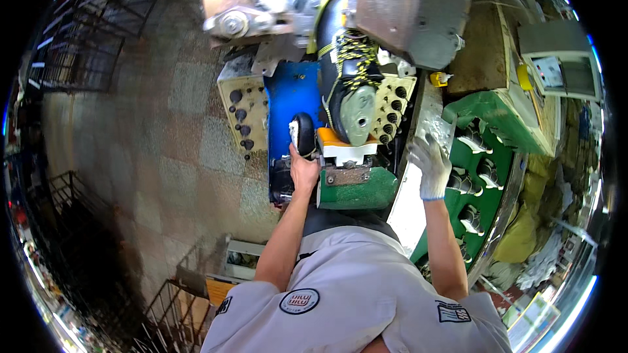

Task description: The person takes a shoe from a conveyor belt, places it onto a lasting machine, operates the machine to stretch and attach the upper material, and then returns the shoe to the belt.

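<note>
My left hand (304, 168), bare, grips the near end of a small black shoe (304, 132) with a white edge, held upright over a blue machine panel (281, 101). Just right of it, a black form wound with yellow-and-black cord (355, 59) hangs from the machine and ends in a grey-green block (360, 116) with a hole. That block's lower end meets an orange-and-white pad (345, 147) above a green metal cover (358, 191). My right hand (430, 167), in a pale knit glove, is raised with fingers apart over a shiny metal ledge (428, 124), holding nothing visible.
Several dark shoes with white soles (472, 219) sit on a green conveyor or shelf (500, 157) at my right. Perforated cream blocks (243, 112) flank the machine. Heavy metal plates (386, 10) overhang it. Wire racks (78, 39) stand on the tiled floor (196, 117) at left.
</note>
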Available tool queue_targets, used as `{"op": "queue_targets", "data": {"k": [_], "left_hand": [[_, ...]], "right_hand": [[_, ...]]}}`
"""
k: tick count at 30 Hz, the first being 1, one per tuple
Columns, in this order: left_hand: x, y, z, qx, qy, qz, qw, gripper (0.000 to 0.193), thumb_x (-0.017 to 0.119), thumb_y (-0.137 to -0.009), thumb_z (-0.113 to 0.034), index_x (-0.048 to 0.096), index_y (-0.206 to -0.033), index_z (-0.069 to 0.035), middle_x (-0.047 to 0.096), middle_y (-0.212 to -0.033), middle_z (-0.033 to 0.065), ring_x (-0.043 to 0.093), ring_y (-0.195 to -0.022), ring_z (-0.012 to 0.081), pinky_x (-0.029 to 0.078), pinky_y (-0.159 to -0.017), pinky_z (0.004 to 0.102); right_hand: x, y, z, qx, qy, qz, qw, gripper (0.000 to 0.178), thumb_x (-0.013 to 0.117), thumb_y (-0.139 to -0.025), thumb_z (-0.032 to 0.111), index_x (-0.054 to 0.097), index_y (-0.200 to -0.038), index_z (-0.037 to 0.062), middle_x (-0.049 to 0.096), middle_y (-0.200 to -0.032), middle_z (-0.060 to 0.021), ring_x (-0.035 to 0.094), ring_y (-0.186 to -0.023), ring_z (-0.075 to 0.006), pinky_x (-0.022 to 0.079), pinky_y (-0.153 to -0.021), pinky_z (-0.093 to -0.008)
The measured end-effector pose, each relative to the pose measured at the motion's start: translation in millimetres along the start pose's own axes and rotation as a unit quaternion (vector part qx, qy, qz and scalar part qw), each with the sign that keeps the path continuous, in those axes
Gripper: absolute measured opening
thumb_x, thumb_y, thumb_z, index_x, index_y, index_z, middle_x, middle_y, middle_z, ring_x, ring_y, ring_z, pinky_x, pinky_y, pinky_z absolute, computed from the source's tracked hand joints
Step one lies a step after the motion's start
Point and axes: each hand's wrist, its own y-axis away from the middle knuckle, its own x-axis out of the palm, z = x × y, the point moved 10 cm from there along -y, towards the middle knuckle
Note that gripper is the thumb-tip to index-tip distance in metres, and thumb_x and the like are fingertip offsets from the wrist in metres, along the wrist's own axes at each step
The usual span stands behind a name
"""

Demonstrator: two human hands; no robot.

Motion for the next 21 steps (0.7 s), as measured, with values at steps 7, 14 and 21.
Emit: {"op": "queue_targets", "data": {"k": [7, 14, 21], "left_hand": [[-21.8, 0.0, -20.7, 0.082, 0.023, -0.048, 0.995, 0.087, 0.087, -0.07, -0.037, 0.048, -0.136, 0.002, 0.067, -0.114, 0.0283, 0.064, -0.107, 0.0454, 0.05, -0.094, 0.05], [-27.3, 24.8, -32.7, 0.037, -0.129, -0.067, 0.989, 0.105, 0.084, -0.07, -0.051, 0.037, -0.146, 0.005, 0.066, -0.117, 0.0302, 0.065, -0.108, 0.0442, 0.052, -0.09, 0.0497], [-30.7, 30.8, -5.1, -0.007, -0.083, -0.047, 0.995, 0.098, 0.085, -0.066, -0.056, 0.045, -0.134, 0.003, 0.068, -0.111, 0.0303, 0.065, -0.106, 0.0448, 0.051, -0.092, 0.0496]], "right_hand": [[14.7, 17.2, -7.0, 0.006, 0.057, 0.032, 0.998, 0.061, 0.063, -0.098, 0.027, 0.042, -0.142, -0.0112, 0.061, -0.127, -0.0285, 0.069, -0.104, -0.0342, 0.059, -0.083, -0.037], [64.8, 28.2, 13.1, -0.042, 0.131, 0.082, 0.987, 0.063, 0.067, -0.095, 0.021, 0.043, -0.143, -0.0115, 0.065, -0.126, -0.0227, 0.068, -0.109, -0.0278, 0.057, -0.09, -0.0344], [54.3, 47.6, 26.9, -0.036, 0.161, 0.122, 0.979, 0.06, 0.068, -0.095, 0.021, 0.046, -0.141, -0.0105, 0.065, -0.126, -0.0226, 0.069, -0.108, -0.0285, 0.057, -0.087, -0.0351]]}}
